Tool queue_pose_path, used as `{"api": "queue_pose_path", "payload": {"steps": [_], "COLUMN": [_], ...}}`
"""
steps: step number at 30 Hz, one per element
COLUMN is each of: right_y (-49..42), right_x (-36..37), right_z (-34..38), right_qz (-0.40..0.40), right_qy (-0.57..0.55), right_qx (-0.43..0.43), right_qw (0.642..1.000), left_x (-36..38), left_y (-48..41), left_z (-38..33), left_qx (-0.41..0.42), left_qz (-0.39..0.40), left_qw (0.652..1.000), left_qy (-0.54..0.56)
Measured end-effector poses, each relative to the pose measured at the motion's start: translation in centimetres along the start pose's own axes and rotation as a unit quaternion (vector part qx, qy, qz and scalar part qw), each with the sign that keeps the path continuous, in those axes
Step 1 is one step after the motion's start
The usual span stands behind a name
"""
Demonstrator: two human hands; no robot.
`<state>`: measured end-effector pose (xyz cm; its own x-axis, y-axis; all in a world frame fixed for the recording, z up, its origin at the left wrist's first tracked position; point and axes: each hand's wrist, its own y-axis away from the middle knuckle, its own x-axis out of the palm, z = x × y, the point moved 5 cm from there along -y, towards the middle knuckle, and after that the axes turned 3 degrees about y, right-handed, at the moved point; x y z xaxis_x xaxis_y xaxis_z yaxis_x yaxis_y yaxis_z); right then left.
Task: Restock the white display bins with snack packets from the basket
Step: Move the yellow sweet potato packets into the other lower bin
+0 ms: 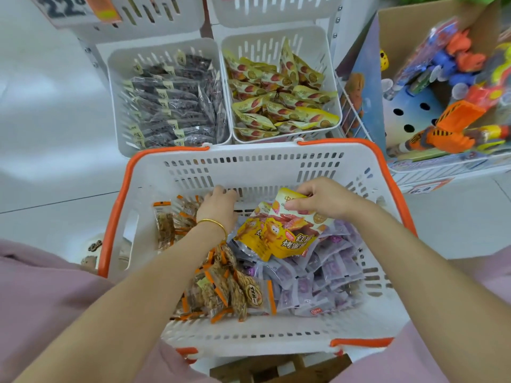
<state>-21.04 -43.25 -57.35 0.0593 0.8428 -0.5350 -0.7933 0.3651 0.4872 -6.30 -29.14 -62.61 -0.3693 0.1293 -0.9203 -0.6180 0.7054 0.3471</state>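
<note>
A white basket (257, 172) with orange handles is seen from above, and everything else is placed from it. Inside it, orange-trimmed clear packets (221, 288) are heaped on the left side, pale purple packets (326, 275) on the right, and a few yellow packets (279, 239) lie on top near the middle.

The right hand (329, 199) is held over the far right part of the basket, and a yellow snack packet (297, 207) is pinched between its thumb and fingers. The packet is tilted, its long axis running from the far wall of the basket down toward the heap, with the printed top edge pointing away from the person.

The left hand (218, 205), with a gold bangle (214, 225) at the wrist, is lowered palm-down at the basket's far wall; its fingers are curled downward, and whether anything is gripped cannot be told.

Just beyond the basket, two white bins are set side by side: the left bin (114, 87) is filled with dark packets, the right bin (330, 87) with yellow packets.
</note>
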Motion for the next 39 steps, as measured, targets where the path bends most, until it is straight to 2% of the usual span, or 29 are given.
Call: {"api": "queue_pose_path", "payload": {"steps": [4,8,11,14,17,19,22,24,26,28,30,33,35,39], "right_y": [0.6,1.2,1.6,2.1,2.1,1.9,1.4,1.3,1.5,1.7,2.0,1.9,1.9,1.9], "right_x": [-0.5,-1.4,-1.7,-1.6,-1.2,-0.9,-0.6,-0.6,-0.7,-0.8,-0.8,-0.9,-1.1,-1.3], "right_z": [0.0,0.4,1.0,1.7,2.2,2.6,2.4,1.7,1.2,0.9,0.9,0.6,0.6,0.8], "right_qz": [-0.013,-0.023,-0.006,0.021,0.056,0.065,0.053,0.042,0.038,0.047,0.070,0.076,0.079,0.093], "right_qy": [-0.043,-0.093,-0.152,-0.229,-0.359,-0.413,-0.436,-0.443,-0.460,-0.484,-0.493,-0.506,-0.522,-0.547], "right_qx": [0.002,0.000,-0.027,-0.040,-0.045,-0.054,-0.046,-0.031,-0.024,-0.025,-0.037,-0.049,-0.057,-0.067], "right_qw": [0.999,0.995,0.988,0.972,0.930,0.907,0.897,0.895,0.887,0.874,0.866,0.858,0.847,0.829], "left_x": [-1.9,-5.7,-7.6,-8.9,-10.4,-11.1,-12.1,-12.4,-12.1,-11.5,-11.0,-10.4,-10.1,-9.5], "left_y": [1.0,2.4,4.2,5.5,5.5,5.2,4.9,5.0,5.2,5.3,5.4,5.4,4.9,4.8], "left_z": [2.0,2.9,3.1,2.9,1.8,0.7,-0.9,-2.2,-3.2,-3.6,-3.7,-3.0,-2.6,-3.6], "left_qx": [-0.071,-0.070,-0.069,-0.053,0.012,0.057,0.147,0.210,0.233,0.229,0.240,0.242,0.245,0.306], "left_qz": [-0.054,-0.069,-0.014,0.033,0.045,0.034,-0.055,-0.089,-0.036,0.062,0.135,0.197,0.187,0.045], "left_qw": [0.980,0.935,0.845,0.757,0.727,0.752,0.861,0.911,0.915,0.898,0.896,0.896,0.908,0.940], "left_qy": [0.179,0.340,0.530,0.650,0.685,0.656,0.483,0.345,0.326,0.370,0.348,0.317,0.284,0.142]}}
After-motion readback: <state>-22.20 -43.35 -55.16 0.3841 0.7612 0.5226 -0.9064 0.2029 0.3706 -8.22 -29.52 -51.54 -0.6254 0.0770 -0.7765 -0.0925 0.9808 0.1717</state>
